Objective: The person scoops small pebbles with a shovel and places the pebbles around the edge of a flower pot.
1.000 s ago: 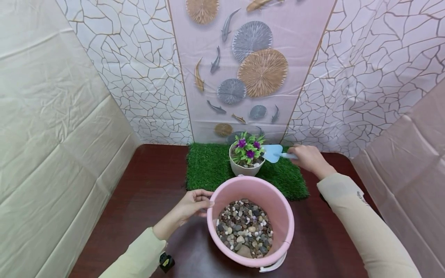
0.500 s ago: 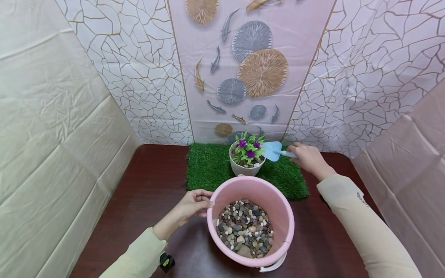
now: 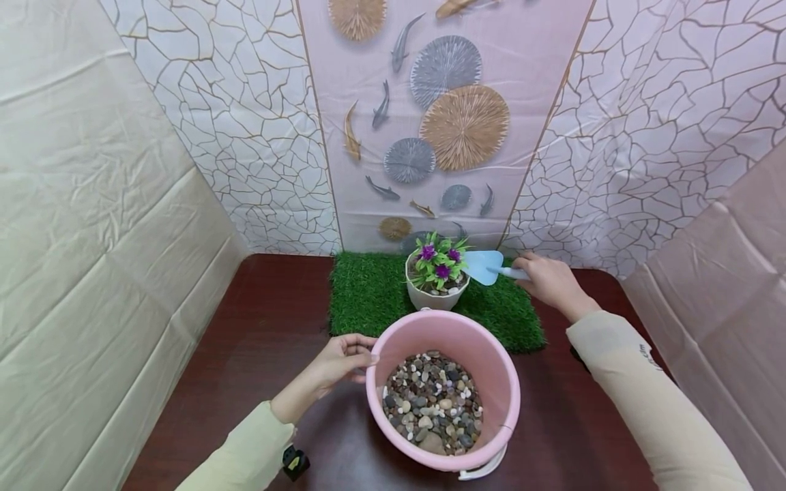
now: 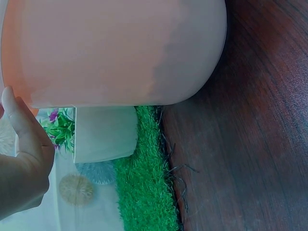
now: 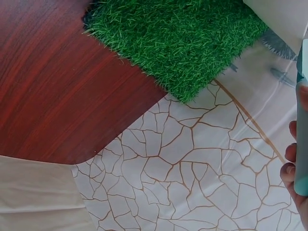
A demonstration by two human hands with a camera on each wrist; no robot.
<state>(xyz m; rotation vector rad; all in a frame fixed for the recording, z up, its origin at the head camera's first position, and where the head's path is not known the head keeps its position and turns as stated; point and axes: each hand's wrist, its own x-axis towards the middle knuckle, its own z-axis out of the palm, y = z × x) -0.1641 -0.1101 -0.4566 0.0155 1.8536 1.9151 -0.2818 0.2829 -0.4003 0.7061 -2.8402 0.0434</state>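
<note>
Gripping pale-blue triangular-bladed trowel (image 3: pixel 484 266), right hand (image 3: pixel 552 281) | left hand (image 3: pixel 338 365) pinching round pink bucket (image 3: pixel 496 382) | careless trowel nudge could tip white tapered flowerpot (image 3: pixel 432 299)

- Bear 0 words, brands or numbers readable with certainty, across all 3 views.
- Carries 1 short run of dark lettering (image 3: pixel 649 356) on the right sleeve (image 3: pixel 666 416), near the cuff, along the outer edge; slants lengthwise with the arm, too small and blurred to spell out.
- Shows 1 yellow mark (image 3: pixel 294 463) on a small black object (image 3: pixel 302 457) just beside the left sleeve (image 3: pixel 245 443); cannot tell whether a label or a sign.
</note>
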